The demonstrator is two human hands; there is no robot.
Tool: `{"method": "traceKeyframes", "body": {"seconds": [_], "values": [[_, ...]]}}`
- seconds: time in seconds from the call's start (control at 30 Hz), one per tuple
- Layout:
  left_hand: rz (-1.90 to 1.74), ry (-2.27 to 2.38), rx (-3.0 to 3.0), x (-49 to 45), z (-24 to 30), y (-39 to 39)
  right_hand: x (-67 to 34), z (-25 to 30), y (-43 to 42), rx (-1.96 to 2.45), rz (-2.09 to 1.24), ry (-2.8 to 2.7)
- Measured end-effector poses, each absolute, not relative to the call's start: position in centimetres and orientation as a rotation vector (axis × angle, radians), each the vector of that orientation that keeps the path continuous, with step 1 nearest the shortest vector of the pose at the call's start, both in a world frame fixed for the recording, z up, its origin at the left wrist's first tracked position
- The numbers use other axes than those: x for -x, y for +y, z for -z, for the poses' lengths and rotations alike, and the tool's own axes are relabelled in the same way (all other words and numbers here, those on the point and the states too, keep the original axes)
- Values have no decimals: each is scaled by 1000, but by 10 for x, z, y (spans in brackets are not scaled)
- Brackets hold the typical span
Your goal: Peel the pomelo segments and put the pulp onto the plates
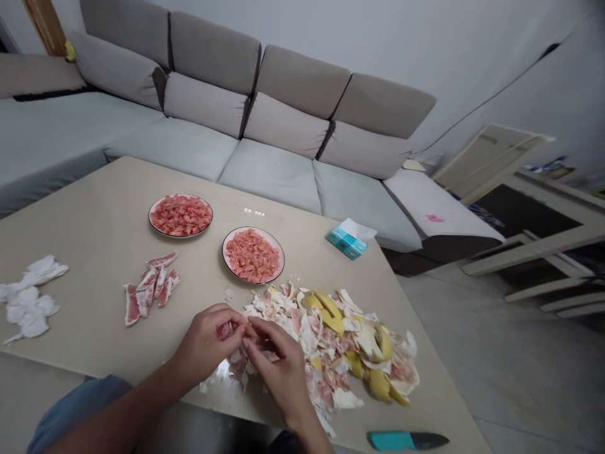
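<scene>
Over the near side of the table, my left hand (210, 340) is closed on a small pink pomelo piece (225, 330), which shows between its fingers. My right hand (280, 360) pinches at the same piece, its fingertips meeting those of the left; most of the piece is hidden by the fingers. Beside and beyond my right hand spreads a heap of pomelo peel (326, 343), white pith, yellow rind and pinkish membrane mixed together. Several unpeeled pomelo segments (152, 287) lie left of my hands. Two plates hold pink pulp: a nearer plate (282, 263) and a farther plate (151, 225).
A knife (401, 440) with a teal handle lies at the table's near right edge. Crumpled white tissues (31, 302) sit at the far left. A blue tissue box (347, 241) stands near the right edge. Behind the table (94, 214) runs a grey sofa (269, 170).
</scene>
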State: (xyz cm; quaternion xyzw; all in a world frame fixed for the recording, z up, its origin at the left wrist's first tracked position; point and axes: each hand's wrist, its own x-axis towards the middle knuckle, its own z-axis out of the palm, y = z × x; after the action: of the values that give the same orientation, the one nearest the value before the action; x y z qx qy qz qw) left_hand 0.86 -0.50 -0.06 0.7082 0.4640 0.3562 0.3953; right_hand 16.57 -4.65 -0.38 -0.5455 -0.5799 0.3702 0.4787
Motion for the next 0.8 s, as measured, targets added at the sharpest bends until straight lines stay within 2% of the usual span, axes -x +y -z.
{"method": "traceKeyframes", "body": {"seconds": [0.23,0.57,0.8], "values": [[-789,1189,-1805,-7,-2,-6,-173,6,-42,1369,-587,-1737],[-781,1137,-1551,-6,-4,-2,-180,9,-37,1446,-585,-1746],[-782,1166,-1489,-7,1,3,-192,6,-29,1469,-813,-1607]]}}
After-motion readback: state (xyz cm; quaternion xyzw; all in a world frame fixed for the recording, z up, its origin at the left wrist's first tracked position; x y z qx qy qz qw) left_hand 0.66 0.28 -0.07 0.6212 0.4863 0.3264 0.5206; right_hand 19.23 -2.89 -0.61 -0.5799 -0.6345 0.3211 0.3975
